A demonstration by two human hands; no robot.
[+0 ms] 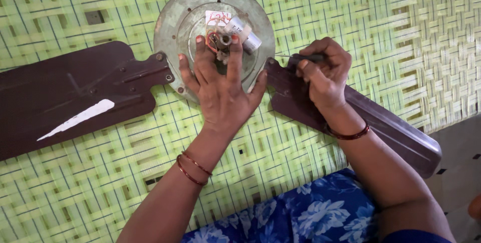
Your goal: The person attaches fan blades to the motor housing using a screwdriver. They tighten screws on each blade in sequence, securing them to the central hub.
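Looking down from my head camera, I see a ceiling fan motor housing, round and dull grey-green, lying on a woven green mat. My left hand rests flat on it, fingers spread open over the centre, gripping nothing, fingertips around the shaft with its small bundle of wires. Just beside the shaft lies a white cylindrical capacitor.

My right hand is closed around a dark-handled tool, likely a screwdriver; its thin shank points left toward the housing's rim, where the right blade is attached. That hand rests on the blade's bracket end. The blade itself is dark brown and runs off to the lower right.

The left blade, also dark brown, extends from the housing's other side and carries a pale white streak. Thin bangles circle both my wrists. Blue flowered cloth shows at the bottom.
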